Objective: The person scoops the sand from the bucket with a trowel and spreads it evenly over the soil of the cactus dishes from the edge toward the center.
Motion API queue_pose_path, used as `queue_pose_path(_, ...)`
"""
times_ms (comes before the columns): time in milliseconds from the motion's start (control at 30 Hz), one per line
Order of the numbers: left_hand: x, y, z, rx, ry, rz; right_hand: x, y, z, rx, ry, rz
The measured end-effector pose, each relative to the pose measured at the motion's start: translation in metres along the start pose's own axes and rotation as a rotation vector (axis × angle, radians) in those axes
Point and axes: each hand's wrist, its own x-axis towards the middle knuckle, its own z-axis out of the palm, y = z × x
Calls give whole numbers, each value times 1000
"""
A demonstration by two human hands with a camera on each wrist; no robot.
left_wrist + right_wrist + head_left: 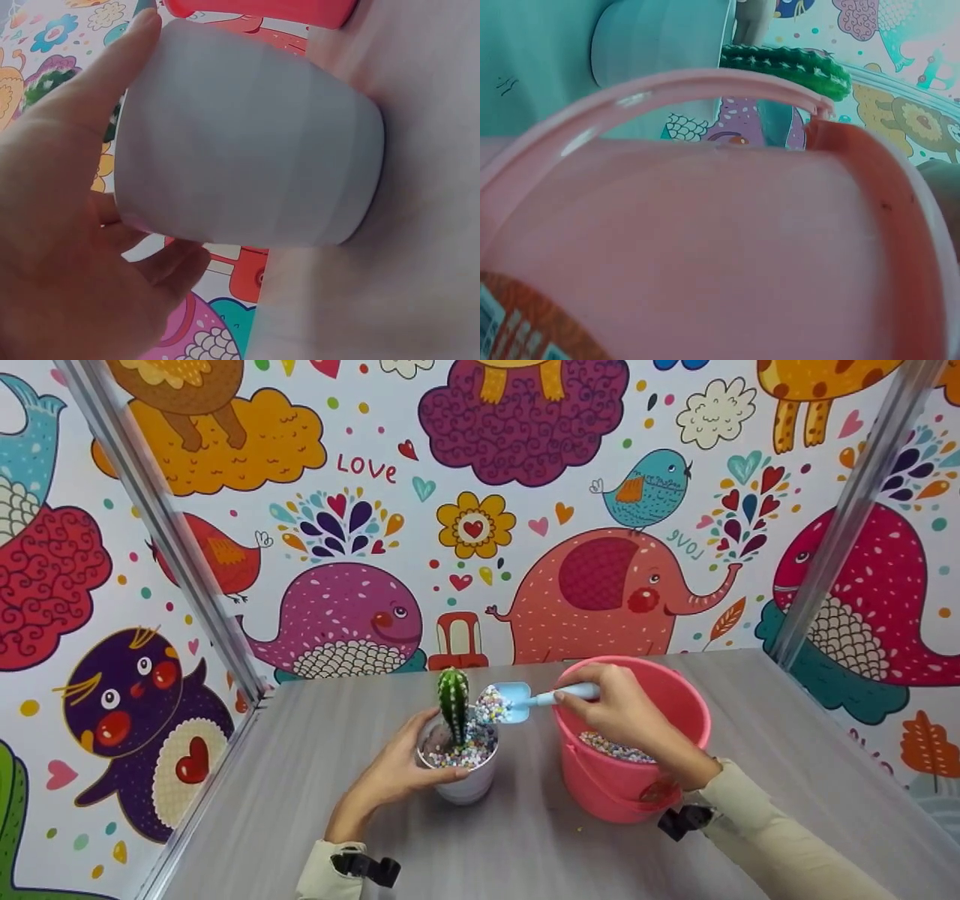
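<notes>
Both hands grip: left the pot, right the scoop over its rim.

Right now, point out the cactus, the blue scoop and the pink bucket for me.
cactus (453, 701), head view, middle of the green stem.
blue scoop (514, 703), head view, on the blade loaded with pebbles.
pink bucket (701, 718), head view, right rim.

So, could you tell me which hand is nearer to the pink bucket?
Right. The right hand hovers over the pink bucket, holding the blue scoop; the left hand grips the white pot beside it, apart from the bucket.
</notes>
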Motion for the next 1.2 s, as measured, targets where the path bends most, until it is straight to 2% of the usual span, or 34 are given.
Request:
queue_pose_path(167,-1,1,2,15,-27,25,2,-2,6,-44,21,-33)
queue_pose_path(367,-1,4,4,35,-7,22,1,-7,13,-49,23,-10)
queue_pose_path(533,-1,2,1,17,-3,32,2,-9,16,-74,32,-16)
queue_pose_path(967,-3,0,0,-31,-48,25,1,-10,20,-109,40,-59)
queue_pose_path(1200,-3,5,2,10,-3,51,3,-11,22,-124,46,-86)
